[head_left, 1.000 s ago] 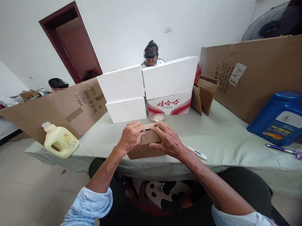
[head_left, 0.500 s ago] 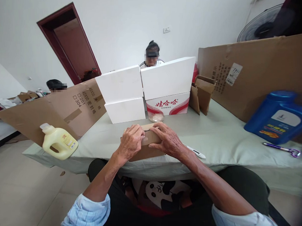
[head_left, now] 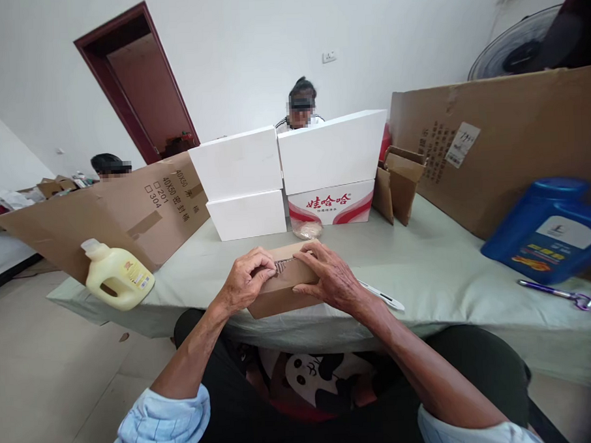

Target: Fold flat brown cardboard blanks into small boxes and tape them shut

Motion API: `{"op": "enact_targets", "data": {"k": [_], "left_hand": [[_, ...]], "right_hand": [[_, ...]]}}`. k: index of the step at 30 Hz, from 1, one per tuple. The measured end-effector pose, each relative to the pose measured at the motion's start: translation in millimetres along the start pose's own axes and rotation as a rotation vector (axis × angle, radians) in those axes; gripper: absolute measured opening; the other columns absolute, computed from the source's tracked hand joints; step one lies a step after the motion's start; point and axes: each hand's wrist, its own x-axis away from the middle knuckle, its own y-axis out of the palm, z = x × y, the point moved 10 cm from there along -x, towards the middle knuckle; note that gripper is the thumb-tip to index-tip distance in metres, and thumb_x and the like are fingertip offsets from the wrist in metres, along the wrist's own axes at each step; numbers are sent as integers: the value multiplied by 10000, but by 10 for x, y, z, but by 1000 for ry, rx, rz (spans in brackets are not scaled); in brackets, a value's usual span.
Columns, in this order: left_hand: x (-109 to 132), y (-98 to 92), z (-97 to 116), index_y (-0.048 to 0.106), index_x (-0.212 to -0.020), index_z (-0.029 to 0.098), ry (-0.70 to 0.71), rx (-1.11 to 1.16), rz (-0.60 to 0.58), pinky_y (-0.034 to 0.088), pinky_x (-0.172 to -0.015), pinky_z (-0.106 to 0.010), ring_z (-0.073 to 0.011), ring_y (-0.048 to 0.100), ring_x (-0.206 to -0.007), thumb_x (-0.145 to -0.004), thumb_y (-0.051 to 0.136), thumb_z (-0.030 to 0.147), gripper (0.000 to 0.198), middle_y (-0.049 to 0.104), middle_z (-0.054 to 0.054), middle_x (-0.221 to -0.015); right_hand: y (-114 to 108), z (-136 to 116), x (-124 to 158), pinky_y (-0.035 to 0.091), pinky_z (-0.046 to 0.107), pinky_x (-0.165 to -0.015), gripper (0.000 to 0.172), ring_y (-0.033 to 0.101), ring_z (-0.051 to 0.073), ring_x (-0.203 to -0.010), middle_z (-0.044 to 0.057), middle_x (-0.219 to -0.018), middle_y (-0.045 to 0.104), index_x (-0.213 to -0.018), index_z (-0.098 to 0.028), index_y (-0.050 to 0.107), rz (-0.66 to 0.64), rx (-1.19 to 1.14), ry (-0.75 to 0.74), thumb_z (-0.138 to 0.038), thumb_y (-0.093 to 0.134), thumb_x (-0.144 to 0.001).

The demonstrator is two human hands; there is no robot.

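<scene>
A small brown cardboard box (head_left: 283,294) sits at the table's near edge, with a dark striped patch showing on its top. At the box's upper left, my left hand (head_left: 249,276) pinches something I cannot make out, thumb and fingertips together. My right hand (head_left: 327,272) grips the right end of the box, fingers on top and thumb on the near side. Partly under my right wrist lies a white cutter-like tool (head_left: 384,296). A clear, crumpled roundish item (head_left: 307,230) rests just beyond the box.
White boxes (head_left: 246,217) and a red-and-white carton (head_left: 331,205) stand ahead, a person (head_left: 301,110) behind them. A yellow bottle (head_left: 119,278) is left; a blue jug (head_left: 545,230) and purple-handled tool (head_left: 556,292) are right. Cardboard sheets (head_left: 507,127) flank the table.
My left hand has moved left and slightly down along the box, uncovering the striped patch on its top. My right hand has barely moved. The view has shifted slightly.
</scene>
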Motion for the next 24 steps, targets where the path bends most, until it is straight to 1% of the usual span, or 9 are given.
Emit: {"op": "enact_targets", "data": {"k": [4, 7, 9, 11, 12, 14, 17, 20, 24], "left_hand": [[-28, -100, -174, 683, -866, 184, -156, 130, 85, 525, -771, -276, -165, 655, -822, -993, 668, 276, 157, 703, -39, -893], [-91, -187, -122, 698, -905, 187, -126, 95, 112, 536, -813, -280, -170, 671, -879, -1008, 652, 265, 137, 715, -45, -949], [-130, -174, -27, 737, -992, 193, -53, -15, 53, 548, -888, -305, -189, 686, -971, -996, 674, 235, 75, 734, -63, -1047], [-139, -85, 18, 772, -1078, 206, -7, -156, -55, 547, -955, -336, -216, 692, -1053, -952, 743, 205, 129, 736, -76, -1128], [-133, -27, 11, 786, -1080, 215, 1, -218, -112, 545, -970, -345, -224, 694, -1066, -938, 764, 189, 147, 734, -75, -1131], [-119, 64, -24, 806, -997, 220, 16, -289, -180, 542, -950, -339, -219, 702, -1031, -947, 742, 144, 112, 731, -63, -1071], [-127, 144, -70, 789, -865, 208, 68, -298, -199, 535, -876, -311, -193, 698, -936, -971, 659, 75, 213, 720, -46, -958], [-157, 210, -119, 765, -848, 198, 119, -300, -218, 532, -869, -308, -194, 692, -930, -948, 647, 47, 216, 714, -44, -937], [-195, 246, -194, 735, -844, 196, 107, -327, -237, 528, -845, -295, -187, 683, -900, -939, 626, 42, 211, 696, -35, -913]], "right_hand": [[10, 13, -3, 584, 497, -957, 585, 645, 358, -1174, 144, -1342, 640, -1328, -240, 656, -1, -7, 10, -315, 944, -825], [24, 32, -6, 588, 513, -977, 606, 648, 369, -1198, 153, -1370, 637, -1345, -233, 651, 1, -2, 17, -310, 948, -823], [27, 31, -9, 592, 518, -976, 629, 651, 374, -1200, 162, -1373, 638, -1346, -214, 649, 2, 4, 16, -305, 964, -808], [23, 19, -12, 596, 513, -960, 645, 657, 372, -1183, 164, -1363, 643, -1335, -201, 652, 3, 12, 11, -301, 982, -789], [18, 12, -12, 597, 507, -949, 648, 660, 369, -1173, 161, -1356, 646, -1328, -200, 653, 4, 17, 10, -298, 989, -782], [9, 1, -9, 596, 494, -928, 651, 661, 364, -1164, 154, -1341, 653, -1321, -202, 653, 5, 26, 9, -291, 997, -775], [11, -5, 0, 590, 486, -914, 658, 657, 367, -1176, 152, -1329, 656, -1324, -200, 647, 3, 32, 4, -295, 1000, -776], [41, 9, 9, 583, 482, -913, 621, 656, 359, -1170, 149, -1320, 653, -1312, -206, 645, -5, 22, 7, -305, 982, -799], [83, 28, 6, 571, 483, -928, 545, 646, 348, -1167, 149, -1339, 646, -1298, -219, 641, -17, -2, 13, -319, 935, -851]]}}
